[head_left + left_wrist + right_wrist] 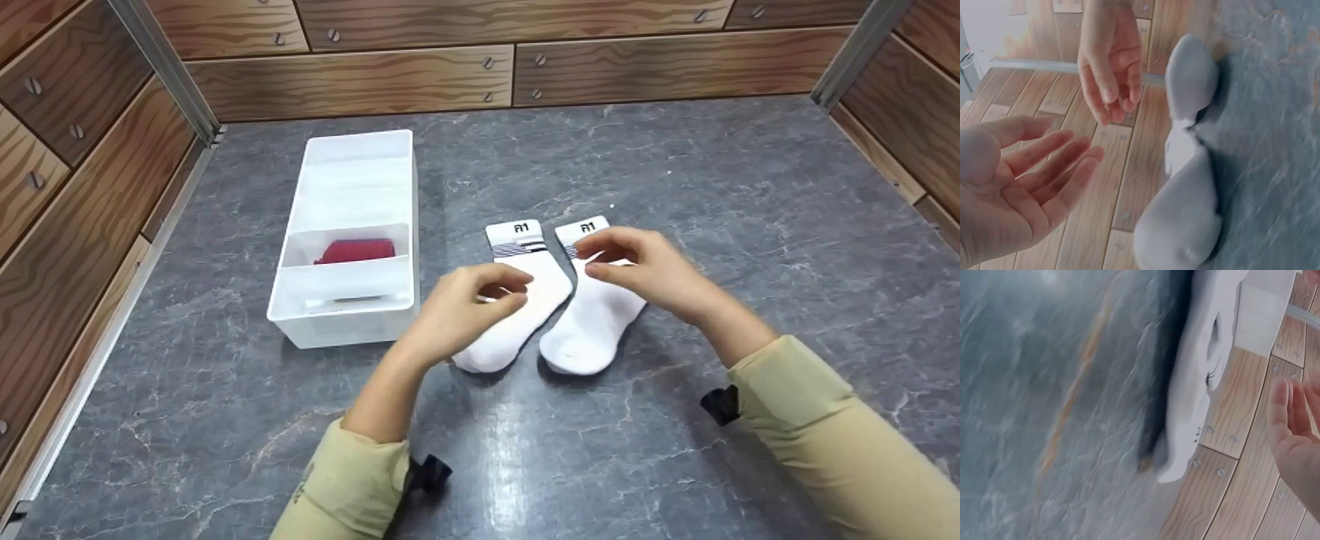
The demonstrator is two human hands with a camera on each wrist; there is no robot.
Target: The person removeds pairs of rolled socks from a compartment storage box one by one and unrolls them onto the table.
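Note:
Two white socks lie side by side on the grey marbled table, cuffs away from me: a left sock [517,300] and a right sock [585,330]. Each cuff bears dark stripes and black lettering. My left hand [469,307] hovers over the left sock, fingers loosely bent, holding nothing. Over the upper part of the other sock is my right hand [652,270], its fingers relaxed and also without anything between them. In the left wrist view, the left hand [1033,191] is apart from the socks [1179,225]. The right wrist view shows the right hand [1297,433] partly cut off.
A white divided box [360,322] stands to the left of the socks, with a dark red folded cloth item [356,250] in one compartment. Wood-patterned panels [375,82] wall the table at the back and both sides.

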